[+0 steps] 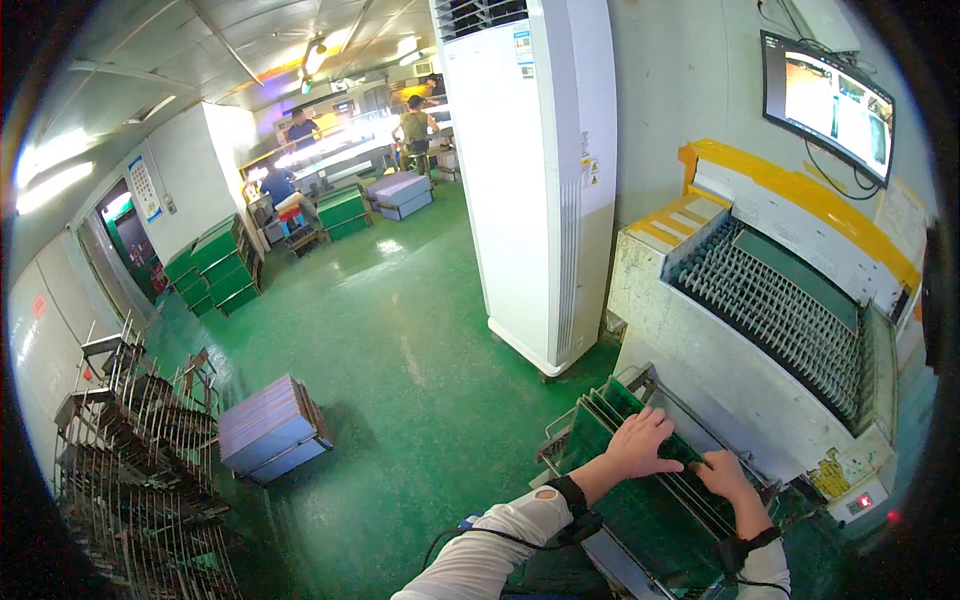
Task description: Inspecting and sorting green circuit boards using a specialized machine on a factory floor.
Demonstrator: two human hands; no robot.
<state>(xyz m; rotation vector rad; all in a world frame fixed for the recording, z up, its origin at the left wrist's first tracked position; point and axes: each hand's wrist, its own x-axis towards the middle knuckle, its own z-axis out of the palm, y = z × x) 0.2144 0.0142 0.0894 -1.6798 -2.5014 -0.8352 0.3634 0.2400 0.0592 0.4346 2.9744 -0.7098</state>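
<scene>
Several thin green panels [640, 515] stand on edge in a metal-framed rack [562, 425] at the lower right. Over the far part of the rack lies my left hand [640, 445], its thumb stretched out to the right and its fingers apart across the panels' top edges. Just to its right, my right hand [722, 474] curls its fingers over the top edge of a green panel, and its fingertips are partly hidden. The two hands nearly meet. Both wrists carry black straps with cables, below white sleeves.
Beyond the rack stands a machine with a roller bed [770, 310]. A tall white cabinet unit [530, 200] rises ahead, and a monitor [830, 105] hangs at upper right. Metal racks [130, 450] and a panel stack [272, 428] stand left. Several people [414, 125] work far back.
</scene>
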